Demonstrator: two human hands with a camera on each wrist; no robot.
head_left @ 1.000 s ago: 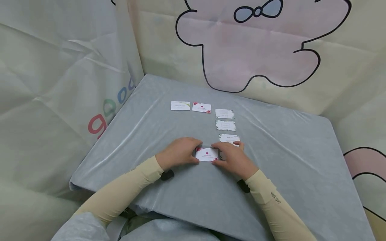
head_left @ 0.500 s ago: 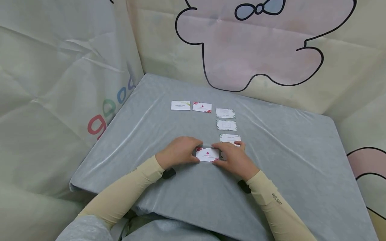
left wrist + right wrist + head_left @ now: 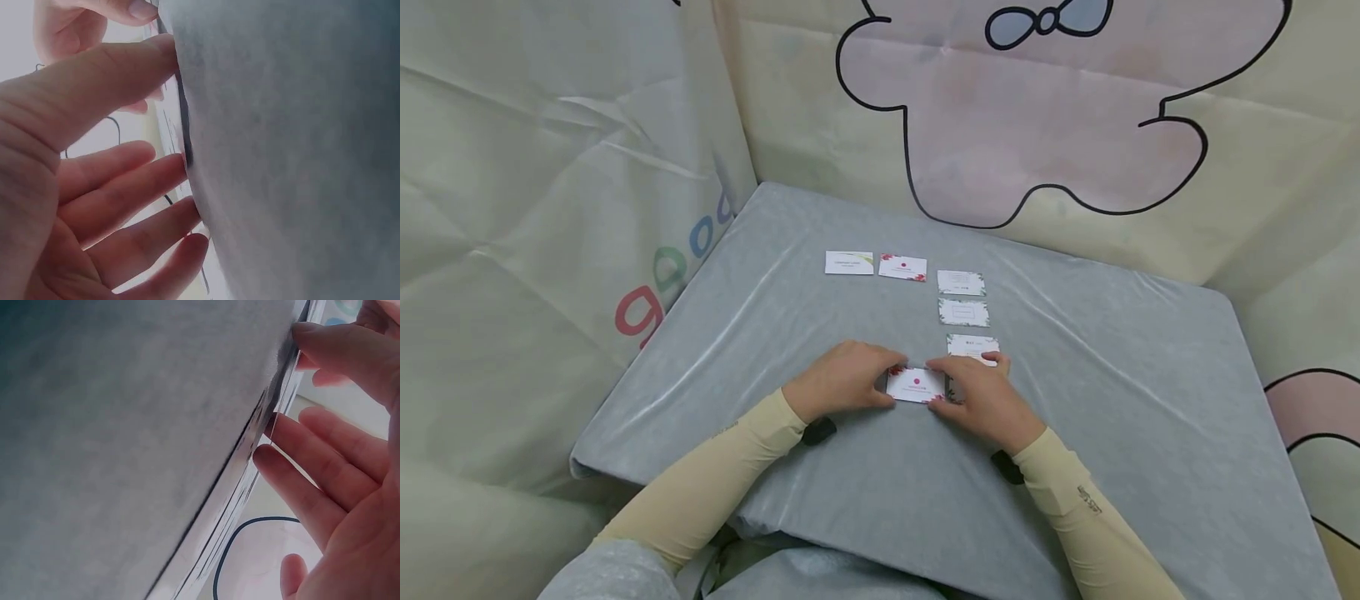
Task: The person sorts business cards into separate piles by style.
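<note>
Hardly anything moved since earlier frame. My left fingers and right fingers pinch red-flowered card at nine and three o'clock, mid-worktop. Probably aligning; next calls for gentle release.

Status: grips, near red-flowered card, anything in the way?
Left grip, right grip at opposite ends of near red-flowered card. Printed side up. Nothing visibly blocking; right grip partly hides a leaf-edged card.
</note>
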